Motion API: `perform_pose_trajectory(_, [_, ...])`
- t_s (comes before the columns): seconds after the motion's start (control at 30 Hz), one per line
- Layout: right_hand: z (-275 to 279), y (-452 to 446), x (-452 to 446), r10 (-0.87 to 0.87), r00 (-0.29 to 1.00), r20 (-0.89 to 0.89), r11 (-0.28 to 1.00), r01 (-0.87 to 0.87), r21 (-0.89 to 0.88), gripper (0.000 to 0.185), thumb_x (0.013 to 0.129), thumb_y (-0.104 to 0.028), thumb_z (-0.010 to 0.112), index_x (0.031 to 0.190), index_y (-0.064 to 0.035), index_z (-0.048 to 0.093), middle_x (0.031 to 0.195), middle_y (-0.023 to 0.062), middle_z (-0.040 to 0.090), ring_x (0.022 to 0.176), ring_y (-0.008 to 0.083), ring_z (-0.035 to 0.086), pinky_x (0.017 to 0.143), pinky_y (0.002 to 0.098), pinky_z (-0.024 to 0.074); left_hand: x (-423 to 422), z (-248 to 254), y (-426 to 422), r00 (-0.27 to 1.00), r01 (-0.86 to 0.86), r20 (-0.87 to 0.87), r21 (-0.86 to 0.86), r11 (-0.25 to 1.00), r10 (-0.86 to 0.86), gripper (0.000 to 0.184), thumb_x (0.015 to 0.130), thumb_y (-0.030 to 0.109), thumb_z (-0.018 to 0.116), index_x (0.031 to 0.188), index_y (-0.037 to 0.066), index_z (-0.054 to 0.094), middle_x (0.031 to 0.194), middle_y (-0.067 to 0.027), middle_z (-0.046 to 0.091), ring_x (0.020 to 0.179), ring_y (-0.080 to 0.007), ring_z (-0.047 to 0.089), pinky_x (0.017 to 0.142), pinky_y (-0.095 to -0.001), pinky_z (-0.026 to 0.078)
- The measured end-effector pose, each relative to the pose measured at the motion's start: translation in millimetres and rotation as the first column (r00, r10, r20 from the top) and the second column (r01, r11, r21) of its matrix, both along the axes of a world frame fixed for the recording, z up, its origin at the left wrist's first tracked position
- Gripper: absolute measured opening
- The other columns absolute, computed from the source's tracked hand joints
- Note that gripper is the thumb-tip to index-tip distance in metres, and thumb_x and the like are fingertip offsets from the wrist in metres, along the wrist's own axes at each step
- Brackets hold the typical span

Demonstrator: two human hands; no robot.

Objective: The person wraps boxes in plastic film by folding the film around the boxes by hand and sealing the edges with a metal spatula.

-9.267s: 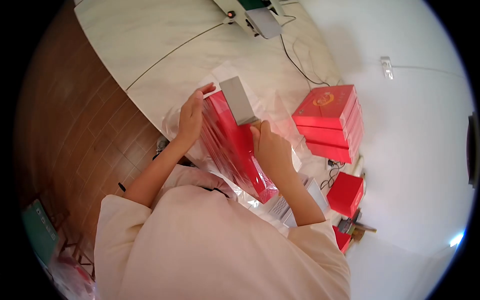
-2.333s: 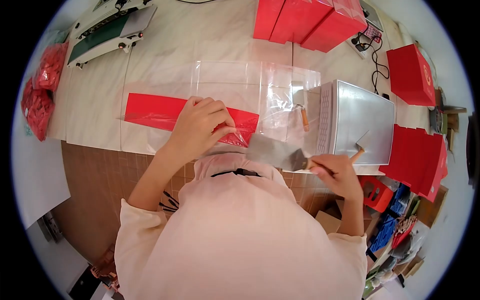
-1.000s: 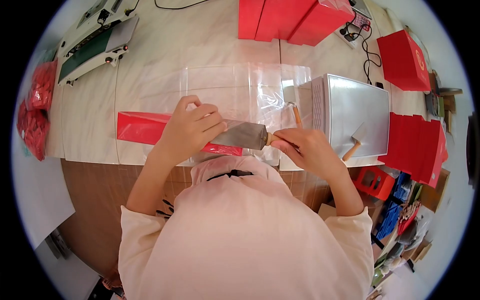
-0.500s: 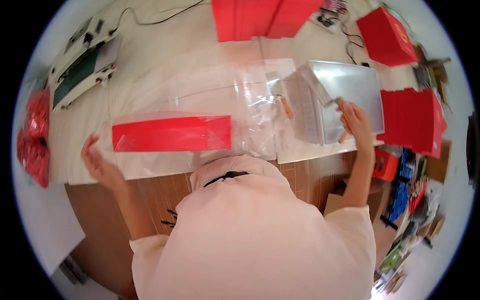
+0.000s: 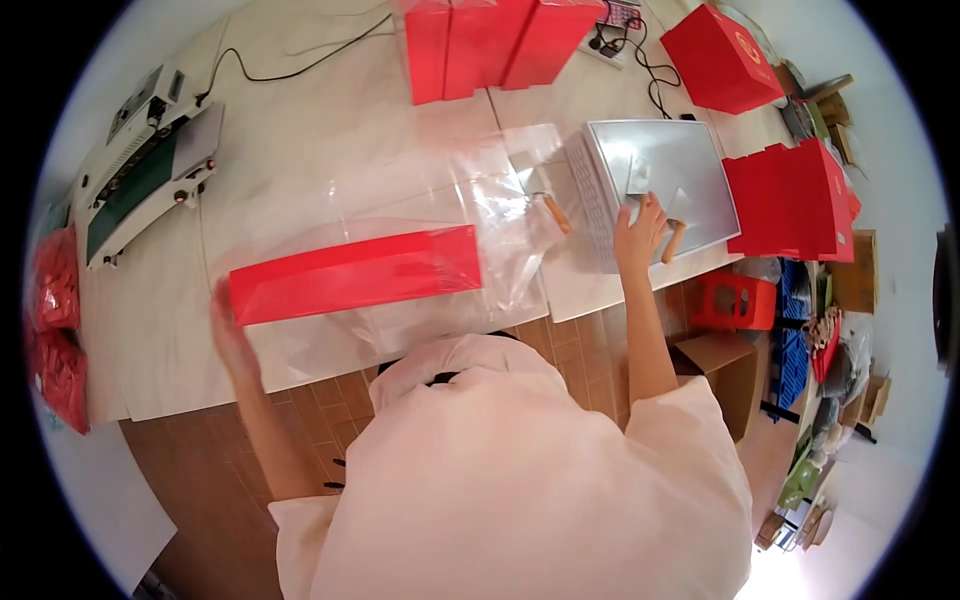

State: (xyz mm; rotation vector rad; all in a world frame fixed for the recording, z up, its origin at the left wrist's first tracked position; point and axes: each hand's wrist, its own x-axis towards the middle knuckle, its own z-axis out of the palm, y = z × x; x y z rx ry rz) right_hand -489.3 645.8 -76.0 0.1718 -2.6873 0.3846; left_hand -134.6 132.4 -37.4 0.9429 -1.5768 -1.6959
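Observation:
A long red box (image 5: pixel 360 275) lies across the table near its front edge, on and partly under clear plastic film (image 5: pixel 505 215). My left hand (image 5: pixel 232 325), blurred, is at the box's left end with its fingers stretched out. My right hand (image 5: pixel 642 235) is over the metal-topped box (image 5: pixel 700 160), thumb and fingers apart. A wide scraper's blade (image 5: pixel 638 176) shows just beyond its fingertips; its handle is hidden. To the right of this hand rests a smaller scraper with a wooden handle (image 5: pixel 674 242). A wooden-handled tool (image 5: pixel 556 213) lies on the film.
Tall red boxes (image 5: pixel 480 45) stand at the back. More red boxes (image 5: pixel 785 200) are at the right, beside another red box (image 5: pixel 718 58). A machine (image 5: pixel 145 195) and bagged red items (image 5: pixel 58 320) are at the left. A red stool (image 5: pixel 738 302) stands below the table.
The wide scraper has moved from the red box to the metal-topped box, and my right hand's fingers have spread. My left hand left the box, swung left, and is now at its left end.

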Motion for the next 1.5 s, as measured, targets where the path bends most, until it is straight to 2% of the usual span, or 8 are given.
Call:
perform_pose_trajectory(0.13, [32, -83, 93, 0.735, 0.584, 0.345, 0.384, 0.061, -0.921, 0.043, 0.097, -0.041, 0.048, 0.121, -0.0068, 0.058, 0.113, 0.0069, 0.062, 0.106, 0.0172, 0.055, 0.091, 0.0353, 0.0419, -41, -14, 12, 0.917, 0.392, 0.063, 0.044, 0.919, -0.394, 0.060, 0.101, 0.041, 0.038, 0.145, 0.000, 0.035, 0.147, -0.0145, 0.041, 0.135, -0.0241, 0.040, 0.114, -0.0379, 0.030])
perform_pose_trajectory(0.4, [30, -161, 148, 0.496, 0.803, 0.331, -0.151, 0.456, -0.877, 0.049, 0.098, -0.052, 0.037, 0.129, -0.0174, 0.049, 0.132, -0.0010, 0.051, 0.120, 0.0175, 0.044, 0.104, 0.0461, 0.0271, -67, 35, 51, 0.808, 0.584, -0.101, 0.016, 0.812, -0.580, 0.078, 0.093, 0.066, 0.037, 0.141, 0.004, 0.039, 0.142, -0.0124, 0.045, 0.131, -0.0218, 0.043, 0.110, -0.0371, 0.034])
perform_pose_trajectory(0.67, [91, -196, 74, 0.670, 0.742, 0.034, -0.327, 0.335, -0.884, 0.047, 0.099, -0.044, 0.034, 0.121, -0.0073, 0.055, 0.118, 0.0086, 0.061, 0.109, 0.0256, 0.058, 0.092, 0.0421, 0.0484, -43, 73, 140, 0.695, 0.417, -0.380, -0.478, 0.773, -0.610, 0.047, 0.089, 0.044, 0.060, 0.113, 0.004, 0.050, 0.121, -0.0159, 0.051, 0.108, -0.0302, 0.052, 0.090, -0.0402, 0.045])
perform_pose_trajectory(0.77, [42, -241, -41, 0.979, 0.095, -0.180, -0.196, 0.207, -0.958, 0.043, 0.100, -0.040, 0.038, 0.118, -0.0057, 0.056, 0.115, 0.0094, 0.062, 0.105, 0.0226, 0.061, 0.087, 0.0393, 0.0518, -36, 85, 173, 0.538, 0.518, -0.159, -0.712, 0.473, -0.828, 0.050, 0.074, 0.019, 0.079, 0.110, 0.006, 0.046, 0.147, -0.0251, 0.034, 0.133, -0.0442, 0.039, 0.102, -0.0490, 0.044])
perform_pose_trajectory(0.9, [118, -371, 47, 0.913, 0.379, 0.151, 0.104, 0.142, -0.984, 0.047, 0.097, -0.046, 0.044, 0.107, -0.0037, 0.061, 0.105, 0.0089, 0.063, 0.095, 0.0208, 0.059, 0.091, 0.0392, 0.0465, -36, 31, 215, 0.780, 0.161, -0.075, -0.935, 0.315, -0.621, 0.058, 0.078, 0.017, 0.075, 0.119, 0.017, 0.033, 0.144, -0.0284, 0.033, 0.128, -0.0426, 0.044, 0.097, -0.0540, 0.046])
perform_pose_trajectory(1.07, [176, -455, 162, 0.881, -0.085, 0.465, 0.443, -0.196, -0.875, 0.042, 0.098, -0.036, 0.039, 0.099, -0.0003, 0.062, 0.101, 0.0137, 0.067, 0.093, 0.0275, 0.060, 0.086, 0.0367, 0.0429, -49, 19, 240, 0.918, -0.053, -0.218, -0.896, 0.441, -0.332, 0.057, 0.081, 0.012, 0.070, 0.122, 0.023, 0.032, 0.138, -0.0246, 0.038, 0.125, -0.0366, 0.047, 0.100, -0.0567, 0.036])
perform_pose_trajectory(1.23, [110, -487, 194, 0.865, -0.317, 0.388, 0.138, -0.595, -0.792, 0.037, 0.097, -0.028, 0.037, 0.094, 0.0011, 0.060, 0.098, 0.0201, 0.065, 0.090, 0.0313, 0.059, 0.087, 0.0373, 0.0432, -71, -14, 258, 0.974, -0.221, -0.221, -0.894, 0.391, 0.046, 0.042, 0.086, 0.021, 0.066, 0.121, 0.026, 0.043, 0.140, -0.0198, 0.037, 0.129, -0.0343, 0.040, 0.114, -0.0594, 0.000])
perform_pose_trajectory(1.5, [81, -469, 182, 0.742, -0.505, 0.441, -0.050, -0.698, -0.715, 0.037, 0.098, -0.029, 0.040, 0.113, -0.0006, 0.059, 0.118, 0.0190, 0.061, 0.109, 0.0319, 0.058, 0.096, 0.0388, 0.0430, -95, -27, 279, 0.964, -0.180, -0.088, -0.910, 0.374, 0.250, 0.042, 0.085, 0.034, 0.070, 0.120, 0.023, 0.051, 0.139, -0.0191, 0.037, 0.128, -0.0375, 0.039, 0.113, -0.0611, 0.011])
